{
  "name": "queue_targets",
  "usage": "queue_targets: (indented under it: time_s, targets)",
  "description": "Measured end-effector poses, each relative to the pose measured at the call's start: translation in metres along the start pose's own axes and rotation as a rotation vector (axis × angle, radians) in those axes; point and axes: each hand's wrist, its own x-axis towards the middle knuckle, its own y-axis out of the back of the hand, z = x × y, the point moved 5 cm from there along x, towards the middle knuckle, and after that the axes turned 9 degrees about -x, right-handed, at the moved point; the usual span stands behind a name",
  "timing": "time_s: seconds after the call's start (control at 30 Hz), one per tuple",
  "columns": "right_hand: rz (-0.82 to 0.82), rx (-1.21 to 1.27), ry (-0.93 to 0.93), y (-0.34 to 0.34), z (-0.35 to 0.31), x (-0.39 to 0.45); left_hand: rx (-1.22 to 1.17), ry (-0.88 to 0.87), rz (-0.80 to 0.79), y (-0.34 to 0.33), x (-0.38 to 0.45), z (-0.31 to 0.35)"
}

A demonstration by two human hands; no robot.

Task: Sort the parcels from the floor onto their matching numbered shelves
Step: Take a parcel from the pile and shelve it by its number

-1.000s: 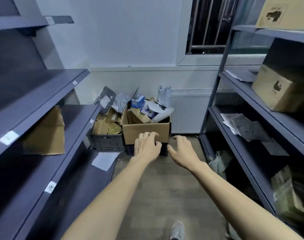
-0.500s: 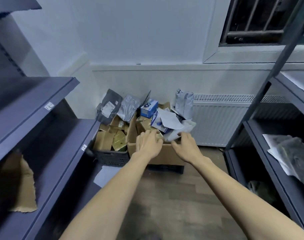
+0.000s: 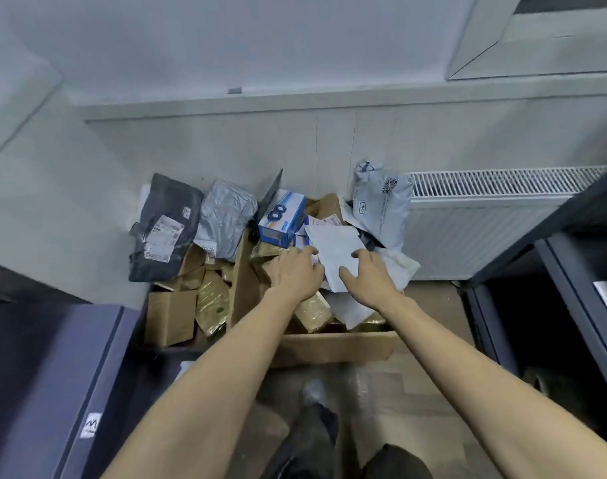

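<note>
Nearest, both forearms reach down over the front wall of a cardboard box [image 3: 333, 345] on the floor. The left hand [image 3: 295, 271] lies flat with loose fingers on the heap inside; the right hand [image 3: 371, 276] is spread, fingers relaxed, touching a white envelope [image 3: 335, 252]. Neither grips anything yet. The envelope sits on top of brown packets and other parcels piled loosely, so pulling it could drag its neighbours over the rim. Behind it, a blue box [image 3: 281, 216] marked 8 perches at a tilt and looks likely to topple. Farther back, a grey mailer bag [image 3: 381, 205] leans on the radiator [image 3: 495, 216] and may slump if the pile shifts.
</note>
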Motion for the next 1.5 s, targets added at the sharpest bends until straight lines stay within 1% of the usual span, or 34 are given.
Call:
queue_targets:
  time_s: [0.17, 0.37, 0.53, 0.7, 0.8, 0.9, 1.0, 1.13, 1.27, 1.37, 1.5]
  targets:
    - [-0.090, 0.001, -0.063, -0.031, 0.011, 0.058, -0.041, 0.024, -0.088, -0.026, 0.062, -0.014]
    - [-0.199, -0.046, -0.074, -0.077, 0.018, 0.107, -0.089, 0.106, -0.115, -0.058, 0.108, -0.030]
    - [-0.209, -0.078, -0.048, -0.096, 0.021, 0.141, -0.152, 0.131, -0.110, -0.078, 0.130, -0.036]
    - [-0.235, -0.153, -0.047, -0.108, 0.032, 0.152, -0.189, 0.158, -0.130, -0.094, 0.133, -0.041]
    - [-0.192, -0.160, -0.023, -0.108, 0.034, 0.153, -0.217, 0.171, -0.116, -0.097, 0.130, -0.042]
    - [-0.198, -0.126, -0.015, -0.094, 0.031, 0.153, -0.247, 0.179, -0.084, -0.093, 0.125, -0.040]
    - [-0.180, -0.057, -0.020, -0.064, 0.014, 0.148, -0.291, 0.214, -0.070, -0.079, 0.117, -0.034]
    - [-0.128, 0.141, 0.024, -0.004, -0.028, 0.139, -0.390, 0.305, -0.057, -0.043, 0.109, -0.026]
    - [-0.046, 0.355, 0.037, 0.064, -0.072, 0.129, -0.549, 0.340, 0.055, 0.011, 0.106, -0.021]
    - [0.022, 0.434, 0.055, 0.108, -0.097, 0.115, -0.781, 0.366, 0.164, 0.051, 0.103, -0.021]
    - [0.071, 0.455, 0.071, 0.133, -0.111, 0.101, -1.233, 0.371, 0.305, 0.088, 0.103, -0.013]
